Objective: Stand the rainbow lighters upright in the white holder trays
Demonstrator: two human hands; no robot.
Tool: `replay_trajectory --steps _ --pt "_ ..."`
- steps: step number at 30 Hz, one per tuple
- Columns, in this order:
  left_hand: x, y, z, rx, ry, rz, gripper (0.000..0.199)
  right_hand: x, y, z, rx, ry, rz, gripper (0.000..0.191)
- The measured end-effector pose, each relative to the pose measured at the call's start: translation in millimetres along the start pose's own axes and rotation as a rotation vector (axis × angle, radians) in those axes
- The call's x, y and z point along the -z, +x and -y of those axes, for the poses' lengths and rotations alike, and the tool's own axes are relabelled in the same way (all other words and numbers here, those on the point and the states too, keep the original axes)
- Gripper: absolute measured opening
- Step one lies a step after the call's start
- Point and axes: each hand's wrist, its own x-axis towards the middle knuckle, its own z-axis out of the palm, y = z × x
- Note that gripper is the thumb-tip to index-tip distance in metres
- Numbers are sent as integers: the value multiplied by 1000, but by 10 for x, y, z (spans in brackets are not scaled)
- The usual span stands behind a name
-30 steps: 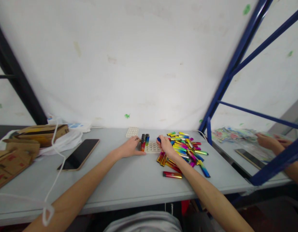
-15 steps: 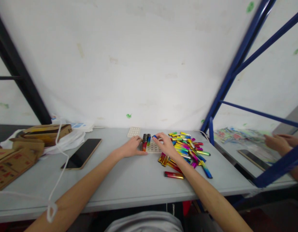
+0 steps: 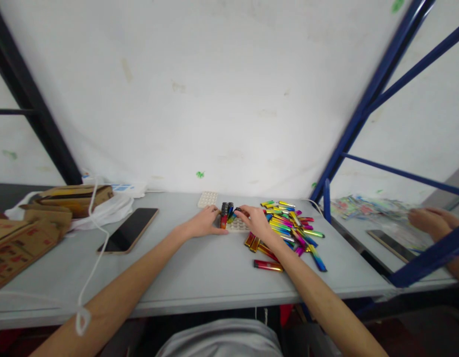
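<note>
Several shiny lighters (image 3: 224,218) with black tops stand upright in the left end of a white tray with round holes (image 3: 237,226). My left hand (image 3: 206,221) is curled around that end, thumb in front and fingers behind, gripping the standing lighters. My right hand (image 3: 252,218) pinches another lighter (image 3: 236,210) by its dark top, just right of the standing ones. Its lower part shows blue and green close to them; whether it sits in a hole I cannot tell. Beside my right hand lies a pile of metallic, many-coloured lighters (image 3: 289,223).
A second white tray (image 3: 208,199) lies near the wall. To the left are a phone (image 3: 130,230), cardboard boxes (image 3: 28,243) and a hanging white cord (image 3: 88,267). A blue metal frame (image 3: 348,134) rises at right; beyond it are another person's hands (image 3: 430,220) and a phone.
My right hand has brought its lighter down and slightly left, against the upright ones. My left hand keeps its place at the tray's end. The view has shifted slightly.
</note>
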Motion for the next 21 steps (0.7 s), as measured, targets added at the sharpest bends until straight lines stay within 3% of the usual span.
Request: replay_trajectory --steps 4,8,12,17,21 --pt "-15 3 9 4 -5 -16 70 -32 61 -12 64 -130 97 36" --pt "-29 1 27 -1 -11 -28 69 -106 150 14 27 -276 107 30" --pt "-27 1 36 -4 -5 -26 69 -87 160 21 48 -285 153 42" --pt "-17 13 39 -10 5 5 71 263 70 -237 -20 -321 55 43" --pt "-25 18 51 -16 11 5 72 598 10 -641 -176 -480 41 23"
